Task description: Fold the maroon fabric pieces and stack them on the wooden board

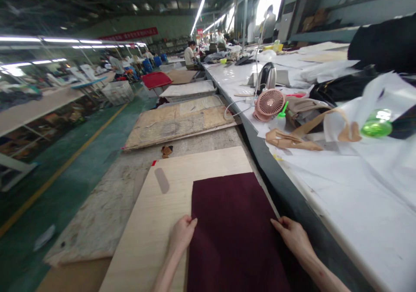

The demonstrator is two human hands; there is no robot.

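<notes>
A dark maroon sheet of fabric (232, 227) lies over the right part of a pale wooden board (156, 222). My left hand (183, 231) pinches the sheet's left edge. On the opposite side, my right hand (292, 233) has its thumb and fingers closed on the right edge. The near end of the sheet runs out of the bottom of the view. A small greyish-brown rounded strip (161, 180) rests on the board's upper left, below a red mark (154, 163) at the corner.
To the right runs a long white-covered table (341, 188) with a pink fan (269, 104), tan straps (292, 140), a green-capped bottle (282, 112) and a green container (377, 125). Worn boards (175, 123) lie ahead. A person (189, 54) sits farther off. A green aisle floor (81, 153) is at left.
</notes>
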